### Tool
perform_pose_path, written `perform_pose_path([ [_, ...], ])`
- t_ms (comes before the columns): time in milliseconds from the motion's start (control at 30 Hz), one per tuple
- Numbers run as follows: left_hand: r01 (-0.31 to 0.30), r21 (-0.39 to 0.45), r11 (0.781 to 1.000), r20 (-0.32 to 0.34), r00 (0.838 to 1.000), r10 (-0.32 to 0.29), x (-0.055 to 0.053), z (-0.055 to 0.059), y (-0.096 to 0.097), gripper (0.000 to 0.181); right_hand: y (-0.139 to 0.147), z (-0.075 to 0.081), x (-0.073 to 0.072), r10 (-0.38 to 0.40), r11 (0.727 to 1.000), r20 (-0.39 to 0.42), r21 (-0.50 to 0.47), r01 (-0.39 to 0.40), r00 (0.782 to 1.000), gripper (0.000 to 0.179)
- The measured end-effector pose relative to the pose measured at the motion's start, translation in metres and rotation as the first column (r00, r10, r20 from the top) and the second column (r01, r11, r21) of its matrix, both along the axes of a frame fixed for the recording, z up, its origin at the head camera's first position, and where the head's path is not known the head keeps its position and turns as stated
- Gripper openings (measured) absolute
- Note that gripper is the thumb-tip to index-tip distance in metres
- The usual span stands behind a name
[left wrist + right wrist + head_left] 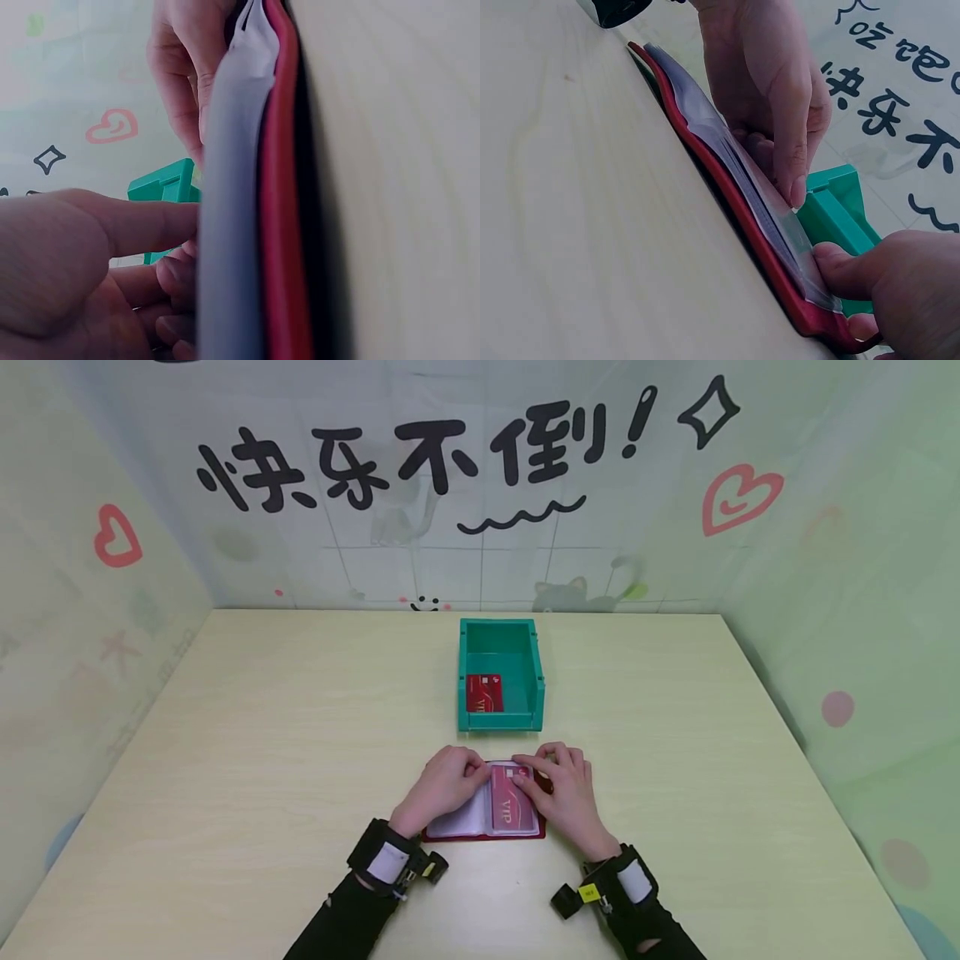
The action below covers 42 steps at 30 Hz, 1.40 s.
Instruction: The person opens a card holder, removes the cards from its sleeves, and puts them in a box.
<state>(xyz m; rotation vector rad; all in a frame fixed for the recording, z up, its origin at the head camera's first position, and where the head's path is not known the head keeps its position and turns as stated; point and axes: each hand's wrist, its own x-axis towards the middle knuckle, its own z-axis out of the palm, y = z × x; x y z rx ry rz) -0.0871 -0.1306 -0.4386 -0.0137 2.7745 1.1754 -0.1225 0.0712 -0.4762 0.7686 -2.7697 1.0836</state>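
Note:
A card holder with a red cover lies spread on the table, its clear sleeves showing. In its right-hand page sits a red VIP card. My left hand is at the top of the pages near the fold, fingers curled and thumb tip at the sleeve edge. From the right, my right hand grips the holder's upper corner, its thumb lying over the page beside the card. In the right wrist view the red cover is edge-on, with the sleeves slightly raised above it.
Just beyond the holder stands a teal bin, with another red VIP card inside at its near left. A pale wooden table lies under everything. Printed cloth walls close in the back and both sides.

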Motion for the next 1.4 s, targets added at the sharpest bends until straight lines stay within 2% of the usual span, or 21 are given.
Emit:
perform_pose_path([
  [400, 0.042, -0.018, 0.999, -0.02, 0.999, -0.042, 0.0011, 0.003, -0.0002, 0.025, 0.0002, 0.0, -0.0004, -0.001, 1.0, 0.014, 0.019, 0.0, 1.0, 0.033],
  [733, 0.014, -0.075, 0.997, -0.019, 1.0, -0.015, 0.004, 0.0061, 0.0041, 0.024, -0.0003, 0.0004, -0.0012, -0.008, 0.999, 0.028, 0.031, 0.007, 1.0, 0.032],
  [967, -0.001, -0.082, 0.997, 0.007, 1.0, 0.001, 0.0047, 0.0066, 0.0064, 0.02, 0.0004, 0.0005, -0.0001, 0.001, 0.999, 0.044, 0.032, -0.002, 0.999, 0.032],
  [1400, 0.002, -0.115, 0.993, 0.012, 1.0, -0.001, 0.0047, 0.0061, 0.0068, 0.019, 0.0013, 0.0008, -0.0005, 0.011, 1.0, 0.053, 0.023, -0.013, 0.999, 0.033],
])
